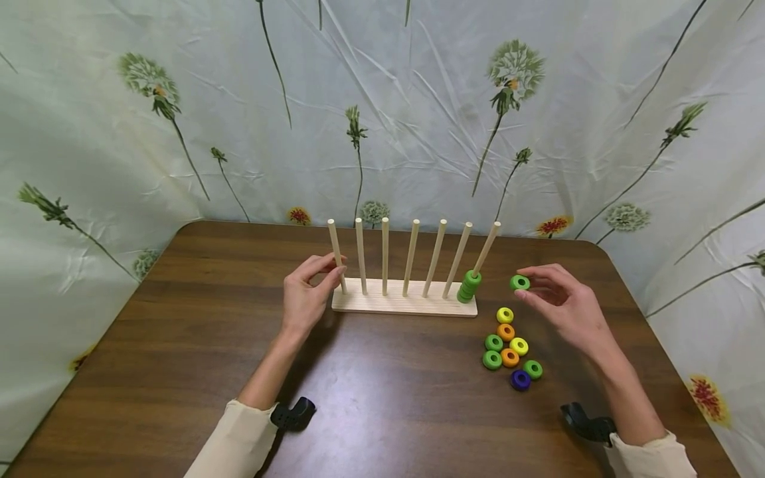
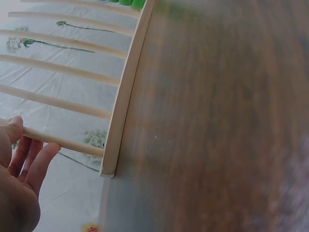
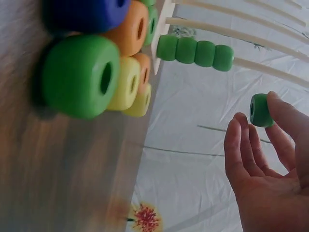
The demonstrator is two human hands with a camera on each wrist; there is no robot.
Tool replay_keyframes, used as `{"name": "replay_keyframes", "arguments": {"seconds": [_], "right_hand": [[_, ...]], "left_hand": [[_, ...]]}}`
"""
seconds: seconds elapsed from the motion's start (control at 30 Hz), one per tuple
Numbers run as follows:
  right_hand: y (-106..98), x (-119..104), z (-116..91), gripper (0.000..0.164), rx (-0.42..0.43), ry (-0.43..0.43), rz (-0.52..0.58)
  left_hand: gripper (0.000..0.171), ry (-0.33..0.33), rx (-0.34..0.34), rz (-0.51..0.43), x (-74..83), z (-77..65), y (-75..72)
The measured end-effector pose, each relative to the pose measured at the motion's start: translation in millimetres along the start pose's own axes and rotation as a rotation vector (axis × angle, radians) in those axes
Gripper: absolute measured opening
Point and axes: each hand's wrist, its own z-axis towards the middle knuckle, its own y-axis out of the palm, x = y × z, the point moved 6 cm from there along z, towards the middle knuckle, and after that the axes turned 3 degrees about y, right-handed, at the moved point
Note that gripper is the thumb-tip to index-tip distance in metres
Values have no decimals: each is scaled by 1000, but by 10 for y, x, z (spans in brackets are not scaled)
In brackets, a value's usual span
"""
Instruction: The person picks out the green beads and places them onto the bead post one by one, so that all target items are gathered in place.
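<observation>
A pale wooden peg board (image 1: 394, 305) with a row of upright pegs stands on the table. Its rightmost peg (image 1: 487, 249) carries a stack of green beads (image 3: 195, 52). My left hand (image 1: 303, 292) holds the leftmost peg (image 2: 72, 145) between thumb and fingers. To the right of the board, my right hand (image 1: 568, 305) pinches a green bead (image 3: 261, 110) by its side, raised above the table, its hole showing. The bead is apart from the stacked peg. The other pegs are bare.
Loose beads lie in a cluster before the board's right end: yellow beads (image 1: 505, 315), orange beads (image 1: 510, 358), green beads (image 1: 493, 360) and a dark blue bead (image 1: 520, 380). Behind the brown wooden table (image 1: 382, 411) hangs a flower-patterned cloth (image 1: 418, 86).
</observation>
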Motion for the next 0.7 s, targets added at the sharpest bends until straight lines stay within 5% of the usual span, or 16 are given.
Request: {"name": "replay_keyframes", "arguments": {"seconds": [0.7], "right_hand": [[41, -312, 189, 37, 84, -68, 91]], "left_hand": [[22, 4, 1, 4, 0, -4, 2]]}}
